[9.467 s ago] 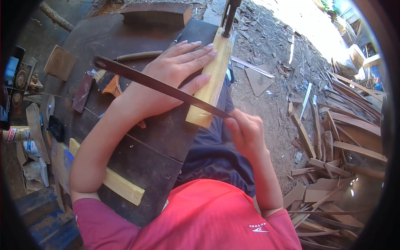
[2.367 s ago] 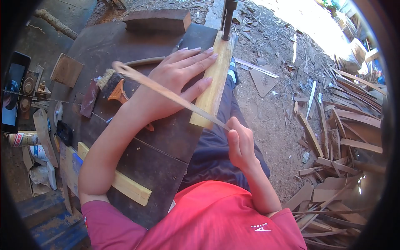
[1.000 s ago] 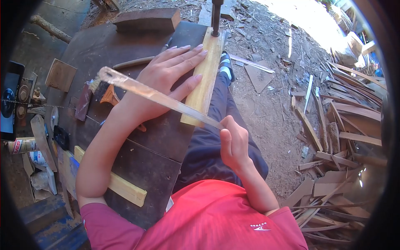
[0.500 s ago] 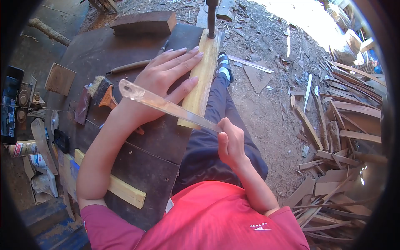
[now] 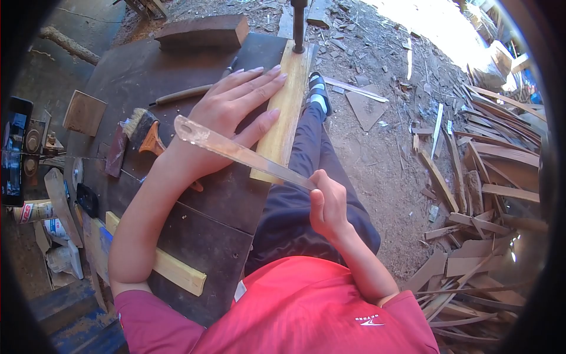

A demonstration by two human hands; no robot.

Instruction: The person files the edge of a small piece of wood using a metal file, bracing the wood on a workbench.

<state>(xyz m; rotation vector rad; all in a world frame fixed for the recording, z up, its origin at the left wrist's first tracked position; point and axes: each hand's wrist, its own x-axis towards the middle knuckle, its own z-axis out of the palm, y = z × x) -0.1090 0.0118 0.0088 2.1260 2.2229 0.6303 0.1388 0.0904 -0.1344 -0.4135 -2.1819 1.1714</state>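
My left hand (image 5: pixel 236 106) lies flat with fingers stretched out, its fingertips and thumb on the near-left edge of a pale yellow wooden board (image 5: pixel 282 127). In my closed right hand (image 5: pixel 328 203) is one end of a flat metal strip (image 5: pixel 236 152), ruler-like, with a hole in its rounded far end. The strip slants across the board's near end and passes over my left wrist. A dark metal rod (image 5: pixel 299 29) stands on the far end of the board.
On the dark bench (image 5: pixel 206 218) are a brush (image 5: pixel 144 133), a wooden-handled tool (image 5: pixel 183 94), a large wood block (image 5: pixel 203 32), a square block (image 5: pixel 84 112) and a yellow strip (image 5: pixel 180 271). A phone (image 5: pixel 16 150) stands at left. Scrap wood (image 5: pixel 471 248) is piled at right.
The free end of the metal strip has shifted slightly right and down. My left hand and the board have stayed nearly still.
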